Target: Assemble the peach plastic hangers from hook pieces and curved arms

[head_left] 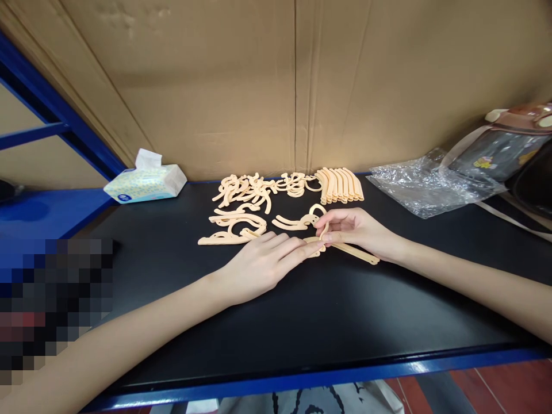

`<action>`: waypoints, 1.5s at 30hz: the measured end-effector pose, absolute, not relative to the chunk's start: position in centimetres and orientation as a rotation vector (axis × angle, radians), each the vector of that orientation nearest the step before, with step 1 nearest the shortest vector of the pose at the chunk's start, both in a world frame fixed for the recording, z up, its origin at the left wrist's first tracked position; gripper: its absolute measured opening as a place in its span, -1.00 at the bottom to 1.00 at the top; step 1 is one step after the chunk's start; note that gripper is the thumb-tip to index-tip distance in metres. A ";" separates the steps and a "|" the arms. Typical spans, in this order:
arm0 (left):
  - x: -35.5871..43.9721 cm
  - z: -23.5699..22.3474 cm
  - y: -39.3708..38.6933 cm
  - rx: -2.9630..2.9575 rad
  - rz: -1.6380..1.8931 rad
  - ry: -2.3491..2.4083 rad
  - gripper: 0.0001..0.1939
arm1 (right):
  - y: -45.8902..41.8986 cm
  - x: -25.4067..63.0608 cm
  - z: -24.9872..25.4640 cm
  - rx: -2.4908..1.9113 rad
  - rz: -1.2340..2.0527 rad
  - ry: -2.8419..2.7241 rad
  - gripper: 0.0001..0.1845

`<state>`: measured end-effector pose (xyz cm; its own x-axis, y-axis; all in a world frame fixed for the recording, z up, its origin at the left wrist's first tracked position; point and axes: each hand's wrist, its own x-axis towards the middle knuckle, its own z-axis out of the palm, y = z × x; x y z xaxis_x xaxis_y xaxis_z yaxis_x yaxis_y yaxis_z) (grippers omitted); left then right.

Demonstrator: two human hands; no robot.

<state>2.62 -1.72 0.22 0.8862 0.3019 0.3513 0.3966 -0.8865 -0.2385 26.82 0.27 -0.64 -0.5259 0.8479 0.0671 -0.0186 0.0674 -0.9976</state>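
My right hand (351,225) pinches a curved beige hook between thumb and fingers. That hook belongs to a beige plastic folding hanger (356,253), one straight arm of which slants out to the right under the hand. From the other side, my left hand (269,261) presses its fingertips onto the same hanger close to the hook; its fingers cover part of the joint. Just beyond the hands lies another curved hanger piece (291,223). Several beige hanger pieces (235,221) rest left of centre, partly behind my left hand.
Loose hooks (244,188) lie heaped at the back, beside a neat row of hanger arms (340,185). A tissue pack (149,183) stands at the back left. Crumpled clear plastic (431,181) and a strapped bottle (495,150) are at the right. Cardboard (215,86) walls the back.
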 end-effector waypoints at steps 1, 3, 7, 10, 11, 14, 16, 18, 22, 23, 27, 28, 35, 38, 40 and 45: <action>2.6 0.2 -1.7 -2.743 -0.439 -0.518 -0.61 | 0.2 26.8 -0.6 -0.851 1.534 -1.642 -0.75; 2.6 0.2 -1.8 -2.730 -0.440 -0.512 -0.61 | 0.2 26.8 -0.5 -0.873 1.516 -1.645 -0.76; 2.6 0.2 -1.8 -2.732 -0.457 -0.511 -0.60 | 0.1 26.8 -0.3 -0.901 1.489 -1.660 -0.79; 2.6 0.2 -1.8 -2.730 -0.463 -0.517 -0.59 | 0.1 26.9 -0.3 -0.893 1.477 -1.699 -0.81; 2.5 0.3 -1.8 -2.729 -0.459 -0.520 -0.59 | 0.1 26.9 -0.2 -0.889 1.470 -1.715 -0.81; 2.5 0.3 -1.8 -2.735 -0.467 -0.509 -0.58 | 0.1 27.0 -0.1 -0.884 1.439 -1.752 -0.82; 2.5 0.2 -1.8 -2.746 -0.485 -0.501 -0.59 | 0.1 27.0 -0.1 -0.882 1.418 -1.767 -0.82; 2.4 0.2 -1.8 -2.752 -0.490 -0.504 -0.59 | 0.2 27.0 -0.1 -0.866 1.409 -1.775 -0.84; 2.4 0.2 -1.8 -2.749 -0.490 -0.509 -0.59 | 0.2 27.1 -0.2 -0.818 1.431 -1.760 -0.90; 2.4 0.2 -1.7 -2.749 -0.495 -0.508 -0.59 | 0.3 27.2 -0.3 -0.811 1.437 -1.760 -0.91; 2.3 0.1 -1.7 -2.760 -0.498 -0.508 -0.57 | 0.3 27.3 -0.3 -0.810 1.436 -1.781 -0.91; 2.3 0.1 -1.6 -2.762 -0.497 -0.511 -0.56 | 0.3 27.3 -0.2 -0.814 1.432 -1.785 -0.90; 2.3 -0.1 -1.6 -2.780 -0.527 -0.523 -0.55 | 0.4 27.2 -0.2 -0.849 1.347 -1.840 -0.87; 2.4 0.1 -1.6 -2.822 -0.538 -0.533 -0.54 | 0.4 27.2 -0.1 -0.868 1.320 -1.867 -0.85; 2.4 0.2 -1.6 -2.850 -0.542 -0.537 -0.53 | 0.5 27.2 -0.1 -0.888 1.293 -1.886 -0.84; 2.4 0.2 -1.6 -2.909 -0.581 -0.538 -0.54 | 0.6 27.3 -0.2 -0.908 1.262 -1.912 -0.80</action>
<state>2.41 -1.59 0.16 0.8626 0.3186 0.3930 0.3673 -0.9286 -0.0532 27.26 0.58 -0.22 -0.5375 0.8298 0.1501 0.1878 0.2913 -0.9380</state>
